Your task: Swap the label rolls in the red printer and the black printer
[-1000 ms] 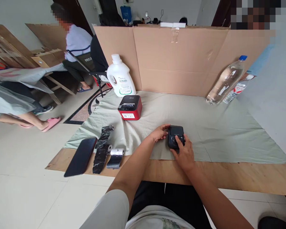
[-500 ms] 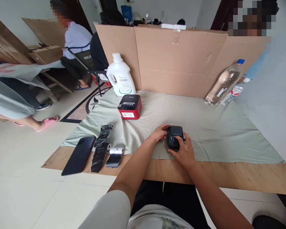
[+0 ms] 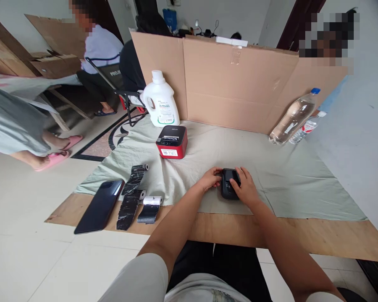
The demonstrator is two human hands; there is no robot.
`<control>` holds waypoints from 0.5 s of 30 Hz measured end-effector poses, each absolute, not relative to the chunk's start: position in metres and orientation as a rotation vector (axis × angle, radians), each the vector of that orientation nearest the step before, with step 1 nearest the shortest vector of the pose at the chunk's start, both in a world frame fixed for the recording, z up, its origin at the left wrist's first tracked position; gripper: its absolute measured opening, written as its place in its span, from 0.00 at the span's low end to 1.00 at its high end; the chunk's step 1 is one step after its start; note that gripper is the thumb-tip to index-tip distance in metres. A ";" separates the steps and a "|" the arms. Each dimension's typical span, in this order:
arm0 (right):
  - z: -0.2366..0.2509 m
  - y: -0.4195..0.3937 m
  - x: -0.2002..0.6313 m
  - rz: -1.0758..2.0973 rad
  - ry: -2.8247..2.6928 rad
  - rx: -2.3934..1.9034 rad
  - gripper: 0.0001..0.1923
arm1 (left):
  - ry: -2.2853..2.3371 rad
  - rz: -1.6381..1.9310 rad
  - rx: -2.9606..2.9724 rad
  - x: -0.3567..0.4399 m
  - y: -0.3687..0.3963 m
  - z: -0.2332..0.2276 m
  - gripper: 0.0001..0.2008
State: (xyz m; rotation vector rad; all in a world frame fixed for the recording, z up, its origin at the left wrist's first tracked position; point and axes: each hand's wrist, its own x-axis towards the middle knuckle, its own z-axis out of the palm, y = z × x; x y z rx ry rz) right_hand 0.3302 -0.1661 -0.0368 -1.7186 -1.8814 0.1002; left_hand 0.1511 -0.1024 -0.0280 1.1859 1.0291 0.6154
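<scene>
Both hands on black printer point(image 3: 229, 188), near middle of worktop point(image 3: 302, 235): left hand point(image 3: 211, 178) fingers curled against its left side, right hand point(image 3: 246, 188) fingers draped over top. Red printer point(image 3: 171, 141) farther left, paper rolls point(image 3: 138, 197) near left.

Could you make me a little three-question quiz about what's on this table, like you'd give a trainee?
1. True or false: both hands touch the small black device.
2. What stands behind the red printer: (a) white jug, (b) phone, (c) clear bottle?
3. How many paper rolls lie beside the black phone?

Key: 1 true: left hand and right hand flank it. 2 (a), the white jug. 3 three.
</scene>
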 end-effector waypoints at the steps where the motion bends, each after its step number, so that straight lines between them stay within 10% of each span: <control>1: -0.034 -0.159 0.335 0.147 -1.901 -1.718 0.32 | 1.029 0.617 1.184 0.151 -0.103 -0.028 0.26; 15: -0.011 -0.127 0.337 0.119 -1.672 -1.534 0.25 | 0.999 0.626 1.192 0.149 -0.102 -0.028 0.27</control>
